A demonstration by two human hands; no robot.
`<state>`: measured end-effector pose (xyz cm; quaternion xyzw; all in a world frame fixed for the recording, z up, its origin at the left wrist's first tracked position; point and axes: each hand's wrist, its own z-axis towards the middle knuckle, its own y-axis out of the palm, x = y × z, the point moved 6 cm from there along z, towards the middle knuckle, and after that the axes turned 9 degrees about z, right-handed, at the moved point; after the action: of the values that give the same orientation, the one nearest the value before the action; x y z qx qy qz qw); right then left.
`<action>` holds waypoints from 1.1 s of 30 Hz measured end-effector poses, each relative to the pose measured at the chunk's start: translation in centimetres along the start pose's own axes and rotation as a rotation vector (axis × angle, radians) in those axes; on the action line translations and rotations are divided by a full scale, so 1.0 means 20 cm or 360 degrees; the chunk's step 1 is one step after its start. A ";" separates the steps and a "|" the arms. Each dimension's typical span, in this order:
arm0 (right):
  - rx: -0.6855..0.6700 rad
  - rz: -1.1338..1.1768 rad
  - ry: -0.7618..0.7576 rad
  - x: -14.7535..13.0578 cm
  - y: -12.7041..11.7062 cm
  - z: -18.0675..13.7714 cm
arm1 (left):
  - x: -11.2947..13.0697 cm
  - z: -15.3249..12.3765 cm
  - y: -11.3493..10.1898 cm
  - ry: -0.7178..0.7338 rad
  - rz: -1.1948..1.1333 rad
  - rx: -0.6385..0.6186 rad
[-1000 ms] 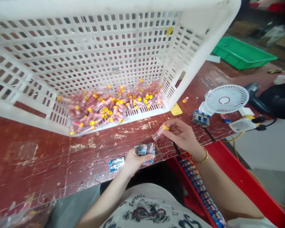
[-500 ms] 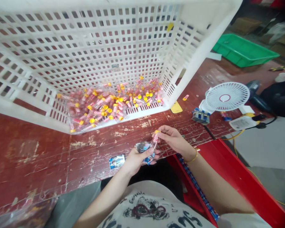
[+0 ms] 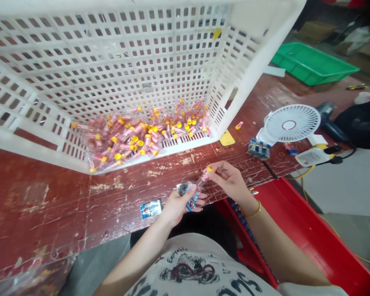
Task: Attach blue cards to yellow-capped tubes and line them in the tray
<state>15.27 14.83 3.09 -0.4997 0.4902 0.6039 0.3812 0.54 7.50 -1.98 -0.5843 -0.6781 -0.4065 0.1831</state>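
My left hand is closed round some small blue-and-silver packets, and its thumb presses the lower end of a clear plastic tube against them. The tube has a yellow cap and a pink-and-white label and lies tilted up to the right. At the cap end, my right hand pinches it between thumb and fingers. How many packets I hold is hidden by my fingers. Another blue packet lies on the red table left of my left hand.
A white lattice crate on its side holds a heap of similar yellow-capped tubes. To the right are a loose tube, a yellow card, bundled packets, a white fan, a power strip and a green tray. A red bin stands below.
My right hand has moved slightly right with the cap end, so the tube leans further over. My left hand stays on the packets. The view has shifted a little.
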 end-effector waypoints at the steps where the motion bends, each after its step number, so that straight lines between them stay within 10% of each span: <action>1: 0.0026 -0.0041 -0.0019 -0.01 0.00 0.00 | 0.00 0.00 0.00 0.0017 0.0016 0.0012; 11: -0.0338 -0.0059 0.0195 -0.02 0.13 -0.13 | -0.01 0.02 0.02 0.0091 0.0018 0.0106; 28: 0.0161 -0.0190 -0.0047 -0.08 -0.05 -0.06 | 0.01 -0.03 -0.03 -0.0021 0.0160 -0.0008; 33: 0.0406 -0.0325 -0.0450 -0.21 -0.05 -0.10 | 0.00 -0.02 -0.03 -0.0040 0.0105 0.0028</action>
<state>17.45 13.30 7.00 -0.4047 0.4511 0.5593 0.5656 -0.19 7.21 -1.85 -0.6098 -0.6642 -0.3869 0.1932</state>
